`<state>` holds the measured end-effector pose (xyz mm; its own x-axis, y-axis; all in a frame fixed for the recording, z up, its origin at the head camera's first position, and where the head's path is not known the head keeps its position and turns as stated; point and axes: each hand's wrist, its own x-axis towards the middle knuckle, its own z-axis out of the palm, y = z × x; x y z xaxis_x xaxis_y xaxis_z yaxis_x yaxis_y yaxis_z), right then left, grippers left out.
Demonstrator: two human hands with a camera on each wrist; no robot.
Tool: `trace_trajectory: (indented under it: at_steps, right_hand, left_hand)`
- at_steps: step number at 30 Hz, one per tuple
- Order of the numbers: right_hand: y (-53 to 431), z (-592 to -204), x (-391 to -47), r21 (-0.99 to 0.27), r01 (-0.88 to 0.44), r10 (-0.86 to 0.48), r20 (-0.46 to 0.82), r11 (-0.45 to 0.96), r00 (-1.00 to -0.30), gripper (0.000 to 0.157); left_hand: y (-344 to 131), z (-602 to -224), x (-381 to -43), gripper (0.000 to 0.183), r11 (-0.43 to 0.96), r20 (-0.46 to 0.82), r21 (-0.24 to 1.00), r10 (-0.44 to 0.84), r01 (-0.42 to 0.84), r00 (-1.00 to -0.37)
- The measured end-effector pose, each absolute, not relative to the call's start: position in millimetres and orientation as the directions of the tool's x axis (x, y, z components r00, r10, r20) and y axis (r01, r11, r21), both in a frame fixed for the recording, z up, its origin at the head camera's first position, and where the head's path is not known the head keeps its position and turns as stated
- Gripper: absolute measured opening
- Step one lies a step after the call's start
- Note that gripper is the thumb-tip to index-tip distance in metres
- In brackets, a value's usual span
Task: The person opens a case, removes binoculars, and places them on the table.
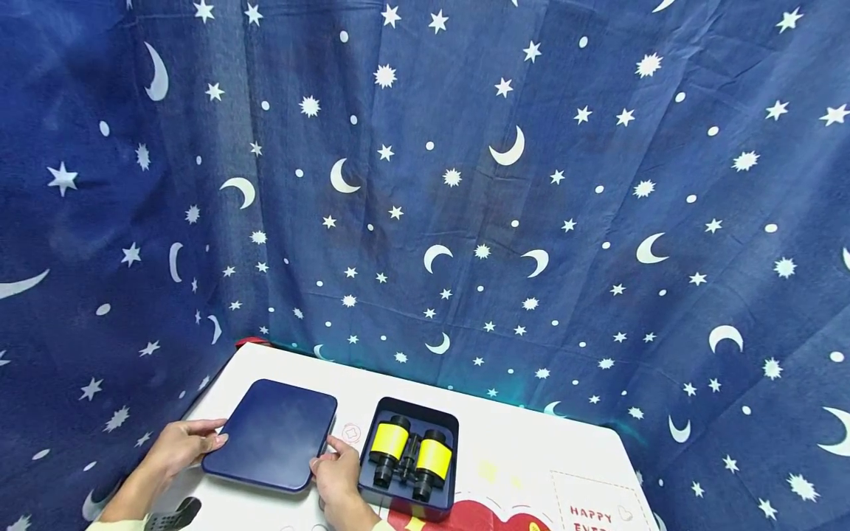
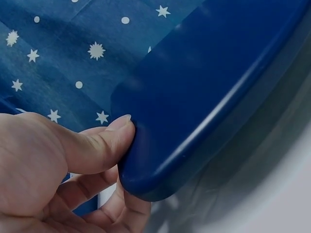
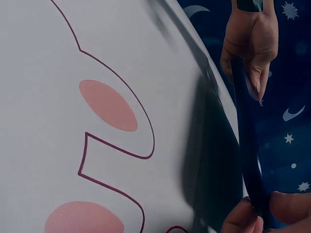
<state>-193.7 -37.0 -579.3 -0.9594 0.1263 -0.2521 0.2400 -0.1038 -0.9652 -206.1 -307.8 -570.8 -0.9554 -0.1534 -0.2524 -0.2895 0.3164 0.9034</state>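
Observation:
Both hands hold a dark blue rectangular lid [image 1: 272, 435] by its sides, raised over the left part of the table with its shadow below. My left hand [image 1: 182, 446] pinches the left edge near a rounded corner, thumb on top and fingers underneath, as the left wrist view shows. On the opposite edge, my right hand [image 1: 337, 476] pinches the rim between thumb and fingers. Just right of that hand stands an open dark blue box [image 1: 457, 457]. Black binoculars [image 1: 434, 457] with yellow bands lie inside it.
The white table [image 1: 518, 435] carries printed drawings, with red shapes and "HAPPY" lettering toward the right. A blue curtain [image 1: 412, 221] with moons and stars hangs behind and at the sides. Near the left forearm is a dark object [image 1: 189, 510] at the table's front.

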Motion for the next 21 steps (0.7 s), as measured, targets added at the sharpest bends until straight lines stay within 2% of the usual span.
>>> trace_trajectory:
  at_steps: [16,21]
  right_hand:
    - [-41,-588,-197,-0.975,0.215,0.147,-0.221,-0.054,-0.964,0.054]
    - [-41,-591,-197,-0.98,0.186,0.174,-0.173,0.065,-0.97,0.049]
  left_hand:
    - [-307,-581,-206,0.052,0.363,-0.236,0.892,-0.135,-0.269,-0.962]
    - [-308,-583,-206,0.051,0.358,-0.243,0.892,-0.131,-0.275,-0.961]
